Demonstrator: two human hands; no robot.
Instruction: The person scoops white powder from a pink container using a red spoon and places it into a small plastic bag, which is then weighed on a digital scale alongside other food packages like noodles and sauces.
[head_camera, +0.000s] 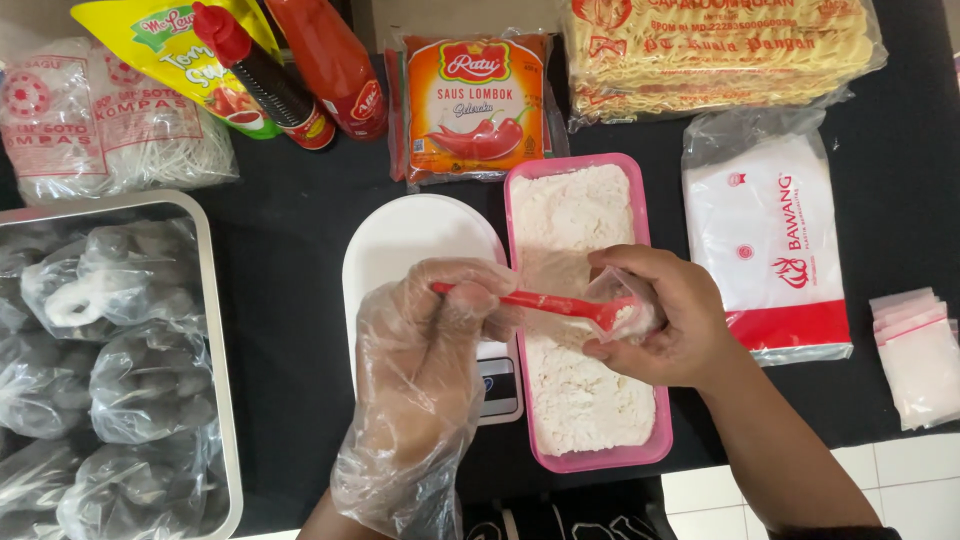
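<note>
My left hand (425, 370), in a loose clear plastic glove, grips the handle of a red plastic spoon (545, 304). The spoon's bowl, with white powder on it, reaches into a small clear plastic bag (632, 305) that my bare right hand (670, 320) pinches open. Both hands hover over a pink rectangular container (520, 180) filled with white powder. A white kitchen scale (400, 240) sits directly left of the container, partly under my left hand.
A metal tray (212, 300) of dark filled plastic bags lies at the left. Noodle packs, sauce bottles (330, 65) and a sauce sachet (475, 105) line the back. A white-and-red bag (770, 250) and a stack of small clear bags (920, 350) lie at the right.
</note>
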